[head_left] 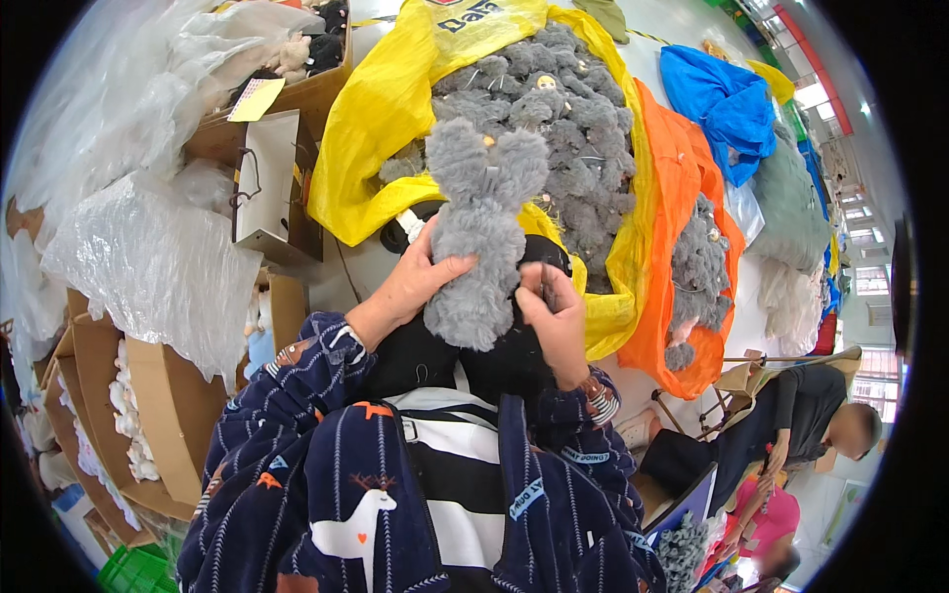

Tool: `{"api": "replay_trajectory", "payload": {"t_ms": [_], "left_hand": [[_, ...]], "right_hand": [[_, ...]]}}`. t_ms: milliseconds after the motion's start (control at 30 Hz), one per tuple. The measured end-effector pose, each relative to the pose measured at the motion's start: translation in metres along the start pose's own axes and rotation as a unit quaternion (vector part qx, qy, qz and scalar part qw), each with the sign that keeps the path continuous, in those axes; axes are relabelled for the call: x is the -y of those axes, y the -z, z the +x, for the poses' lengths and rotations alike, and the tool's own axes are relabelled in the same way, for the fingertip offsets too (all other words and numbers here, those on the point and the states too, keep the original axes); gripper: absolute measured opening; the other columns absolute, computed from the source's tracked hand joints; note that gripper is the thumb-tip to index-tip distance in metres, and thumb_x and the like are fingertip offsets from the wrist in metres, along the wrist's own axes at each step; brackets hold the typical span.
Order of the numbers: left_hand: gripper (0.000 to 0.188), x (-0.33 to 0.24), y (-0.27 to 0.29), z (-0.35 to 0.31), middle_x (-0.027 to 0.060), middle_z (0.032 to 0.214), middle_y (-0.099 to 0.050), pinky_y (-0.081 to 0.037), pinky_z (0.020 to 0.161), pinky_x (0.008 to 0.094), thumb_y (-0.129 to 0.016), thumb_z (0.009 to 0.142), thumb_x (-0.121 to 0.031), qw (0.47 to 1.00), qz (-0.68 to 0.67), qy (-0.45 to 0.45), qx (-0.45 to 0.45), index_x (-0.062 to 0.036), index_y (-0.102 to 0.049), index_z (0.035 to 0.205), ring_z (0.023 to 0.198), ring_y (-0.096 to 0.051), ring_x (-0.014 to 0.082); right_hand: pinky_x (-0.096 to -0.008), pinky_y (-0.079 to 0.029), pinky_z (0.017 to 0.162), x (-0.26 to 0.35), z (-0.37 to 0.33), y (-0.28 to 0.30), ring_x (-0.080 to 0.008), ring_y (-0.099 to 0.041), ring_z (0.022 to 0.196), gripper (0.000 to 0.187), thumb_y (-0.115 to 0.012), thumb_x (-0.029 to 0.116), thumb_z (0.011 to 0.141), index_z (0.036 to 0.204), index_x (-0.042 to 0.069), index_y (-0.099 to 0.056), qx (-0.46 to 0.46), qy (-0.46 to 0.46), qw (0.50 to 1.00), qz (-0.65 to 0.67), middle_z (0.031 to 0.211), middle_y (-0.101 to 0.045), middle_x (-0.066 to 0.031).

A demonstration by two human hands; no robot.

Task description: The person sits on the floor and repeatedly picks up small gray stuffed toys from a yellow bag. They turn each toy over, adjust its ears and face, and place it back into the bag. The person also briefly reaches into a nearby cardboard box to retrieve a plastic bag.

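Note:
A fluffy grey plush toy with two long ears (479,247) lies upright over my lap, its ears pointing away from me. My left hand (420,282) grips its left side, thumb resting across the front of the fur. Beside the toy's right edge, my right hand (556,321) has its fingers curled and pinched together; whatever is between the fingertips is too small to make out. Just beyond the toy stands a large yellow sack (371,119) filled with a heap of similar grey plush pieces (588,163).
To the right is an orange bag (657,133) with more grey plush, and a blue bag (717,99) behind it. Cardboard boxes (183,415) and clear plastic sheeting (129,267) crowd the left. A metal box (267,183) stands far left. Other people (791,425) sit at right.

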State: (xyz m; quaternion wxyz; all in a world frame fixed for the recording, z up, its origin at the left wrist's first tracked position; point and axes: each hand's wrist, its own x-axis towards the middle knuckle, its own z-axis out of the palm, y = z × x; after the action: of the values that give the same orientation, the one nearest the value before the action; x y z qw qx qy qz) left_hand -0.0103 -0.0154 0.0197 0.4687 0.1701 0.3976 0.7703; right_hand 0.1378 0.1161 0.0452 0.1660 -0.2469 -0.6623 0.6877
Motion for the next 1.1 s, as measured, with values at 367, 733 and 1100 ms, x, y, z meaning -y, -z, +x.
{"api": "replay_trajectory", "payload": {"t_ms": [367, 733, 1100], "left_hand": [[0.061, -0.005, 0.002, -0.002, 0.0068, 0.118, -0.047, -0.040, 0.091, 0.0306, -0.063, 0.081, -0.017, 1.000, -0.018, 0.025, 0.006, -0.0057, -0.029, 0.131, 0.107, -0.047, 0.0151], [0.062, -0.003, 0.005, 0.000, 0.0067, 0.119, -0.047, -0.039, 0.091, 0.0306, -0.063, 0.081, -0.018, 0.999, -0.016, 0.024, 0.012, -0.0058, -0.029, 0.131, 0.108, -0.046, 0.0152], [0.061, -0.005, 0.003, -0.001, 0.0072, 0.119, -0.047, -0.039, 0.091, 0.0305, -0.063, 0.081, -0.019, 0.999, -0.019, 0.025, 0.012, -0.0051, -0.030, 0.130, 0.108, -0.046, 0.0156]], "right_hand": [[-0.0316, -0.044, 0.053, 0.010, -0.001, -0.017, -0.0249, -0.055, 0.061, 0.025, -0.068, 0.012, 0.071, 0.093, 0.003, -0.060, -0.004, 0.312, 0.844, -0.437, 0.071, -0.054, -0.0090], [-0.0316, -0.044, 0.055, 0.011, 0.001, -0.019, -0.0232, -0.055, 0.063, 0.025, -0.069, 0.010, 0.069, 0.091, 0.002, -0.060, -0.014, 0.345, 0.814, -0.467, 0.072, -0.055, -0.0077], [-0.0308, -0.044, 0.055, 0.015, 0.002, -0.022, -0.0218, -0.055, 0.062, 0.026, -0.069, 0.009, 0.068, 0.091, 0.002, -0.060, -0.019, 0.366, 0.793, -0.486, 0.073, -0.056, -0.0069]]}}
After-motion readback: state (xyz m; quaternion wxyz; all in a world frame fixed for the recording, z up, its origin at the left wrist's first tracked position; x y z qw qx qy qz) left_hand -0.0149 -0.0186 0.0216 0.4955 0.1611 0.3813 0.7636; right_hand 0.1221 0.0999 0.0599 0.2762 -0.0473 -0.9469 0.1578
